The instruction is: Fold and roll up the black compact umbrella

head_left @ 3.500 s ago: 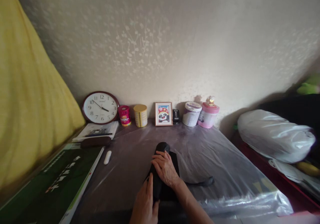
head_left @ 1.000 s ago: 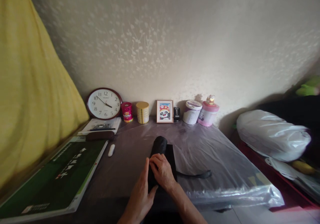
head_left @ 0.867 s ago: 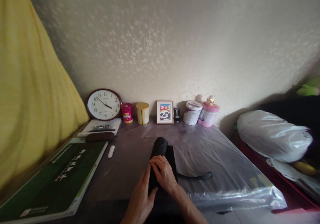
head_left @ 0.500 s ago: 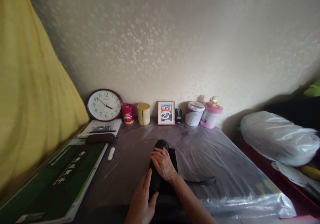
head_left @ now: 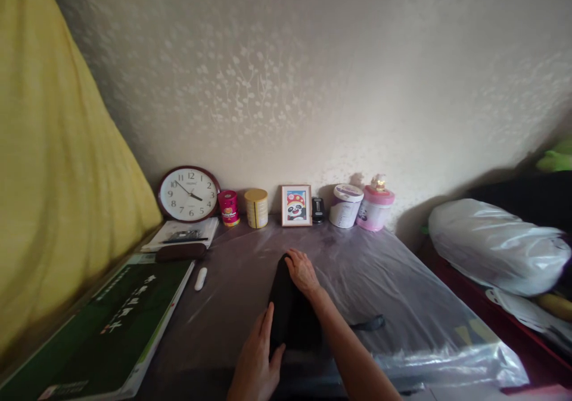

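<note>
Left hand [head_left: 257, 353]: grasping, thumb at the near end and fingers along the left side of the black bundle [head_left: 281, 311].
Right hand [head_left: 302, 272]: fingers bent over the bundle's far end, touching it; whether they grip or only press, I cannot tell.
Bundle's place: on the table [head_left: 236, 282], near the front edge, between the two hands, narrower at the far end; its right part is partly hidden behind the right forearm.
Dark strap [head_left: 370, 323]: lying to the right of that forearm, which hides any join with the bundle.
Table cover: shiny clear plastic, wrinkled on the right.
White oval object [head_left: 201, 279]: left of the bundle, just beside the green book [head_left: 129, 323].
Brown case [head_left: 181, 252]: at the book's far edge, in front of the papers [head_left: 158, 234].
Wall row, left to right: clock [head_left: 189, 193], pink tin [head_left: 229, 208], yellow-lidded tin [head_left: 256, 208], panda picture frame [head_left: 296, 206], small black object [head_left: 317, 210], white tub [head_left: 345, 206], pink-lidded tub [head_left: 375, 208] topped by a figurine [head_left: 378, 182].
Far left: yellow curtain [head_left: 62, 168].
Far right: white plastic bag [head_left: 496, 246].
</note>
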A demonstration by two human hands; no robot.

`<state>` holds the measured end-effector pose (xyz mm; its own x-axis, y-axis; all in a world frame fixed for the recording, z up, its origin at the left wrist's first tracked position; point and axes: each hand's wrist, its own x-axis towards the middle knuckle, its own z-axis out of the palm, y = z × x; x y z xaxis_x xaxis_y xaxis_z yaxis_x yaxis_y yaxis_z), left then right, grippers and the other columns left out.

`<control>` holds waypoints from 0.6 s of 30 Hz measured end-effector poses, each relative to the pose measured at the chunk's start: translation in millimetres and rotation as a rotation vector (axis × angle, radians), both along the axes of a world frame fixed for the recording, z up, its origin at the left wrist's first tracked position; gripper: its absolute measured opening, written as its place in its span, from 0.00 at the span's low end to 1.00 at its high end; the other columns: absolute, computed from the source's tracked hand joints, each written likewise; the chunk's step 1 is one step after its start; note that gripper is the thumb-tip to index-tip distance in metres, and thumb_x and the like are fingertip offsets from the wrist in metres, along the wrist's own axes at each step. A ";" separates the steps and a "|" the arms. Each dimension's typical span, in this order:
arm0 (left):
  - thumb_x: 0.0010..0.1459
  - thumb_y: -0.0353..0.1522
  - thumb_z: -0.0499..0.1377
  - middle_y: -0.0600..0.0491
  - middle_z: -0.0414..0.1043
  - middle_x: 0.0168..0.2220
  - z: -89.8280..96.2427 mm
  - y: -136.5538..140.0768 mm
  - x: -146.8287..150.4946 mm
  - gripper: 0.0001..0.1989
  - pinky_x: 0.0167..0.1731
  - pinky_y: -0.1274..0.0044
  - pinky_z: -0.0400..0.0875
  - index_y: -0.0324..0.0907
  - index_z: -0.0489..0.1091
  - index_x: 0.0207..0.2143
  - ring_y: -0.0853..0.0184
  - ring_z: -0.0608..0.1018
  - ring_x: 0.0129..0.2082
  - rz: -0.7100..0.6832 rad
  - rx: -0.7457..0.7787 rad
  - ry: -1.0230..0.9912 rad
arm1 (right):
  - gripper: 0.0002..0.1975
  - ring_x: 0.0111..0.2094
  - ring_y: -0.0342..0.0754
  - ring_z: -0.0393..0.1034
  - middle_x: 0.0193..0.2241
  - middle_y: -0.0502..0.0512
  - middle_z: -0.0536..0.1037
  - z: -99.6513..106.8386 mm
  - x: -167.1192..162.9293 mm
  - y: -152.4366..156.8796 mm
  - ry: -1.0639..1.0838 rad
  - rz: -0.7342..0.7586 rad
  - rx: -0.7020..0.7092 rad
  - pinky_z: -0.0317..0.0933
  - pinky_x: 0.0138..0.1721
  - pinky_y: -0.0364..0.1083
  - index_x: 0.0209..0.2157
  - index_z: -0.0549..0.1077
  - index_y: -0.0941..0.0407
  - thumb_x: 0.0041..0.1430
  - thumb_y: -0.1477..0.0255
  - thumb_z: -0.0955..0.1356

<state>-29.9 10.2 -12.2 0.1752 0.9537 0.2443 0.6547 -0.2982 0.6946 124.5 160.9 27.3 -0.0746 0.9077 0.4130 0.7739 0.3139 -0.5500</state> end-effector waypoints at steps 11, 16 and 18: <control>0.55 0.31 0.47 0.41 0.55 0.60 11.5 -2.3 0.8 0.31 0.56 0.64 0.59 0.38 0.44 0.61 0.60 0.62 0.59 0.003 -0.054 -0.052 | 0.14 0.36 0.49 0.73 0.34 0.57 0.79 -12.2 57.2 -55.8 0.156 -0.260 -0.265 0.64 0.37 0.45 0.40 0.74 0.58 0.56 0.68 0.62; 0.54 0.32 0.48 0.44 0.56 0.59 15.6 -2.7 0.6 0.32 0.56 0.66 0.59 0.39 0.45 0.61 0.60 0.63 0.58 0.015 -0.075 -0.058 | 0.17 0.32 0.49 0.72 0.29 0.54 0.77 -4.6 40.0 -69.6 0.182 -0.227 -0.353 0.64 0.31 0.44 0.43 0.72 0.59 0.53 0.66 0.65; 0.54 0.33 0.48 0.44 0.56 0.59 15.7 -2.4 0.1 0.32 0.56 0.66 0.59 0.39 0.45 0.61 0.61 0.63 0.58 0.007 -0.075 -0.069 | 0.21 0.32 0.49 0.72 0.33 0.55 0.77 -0.2 34.2 -72.1 0.225 -0.209 -0.419 0.63 0.26 0.42 0.47 0.69 0.58 0.51 0.66 0.66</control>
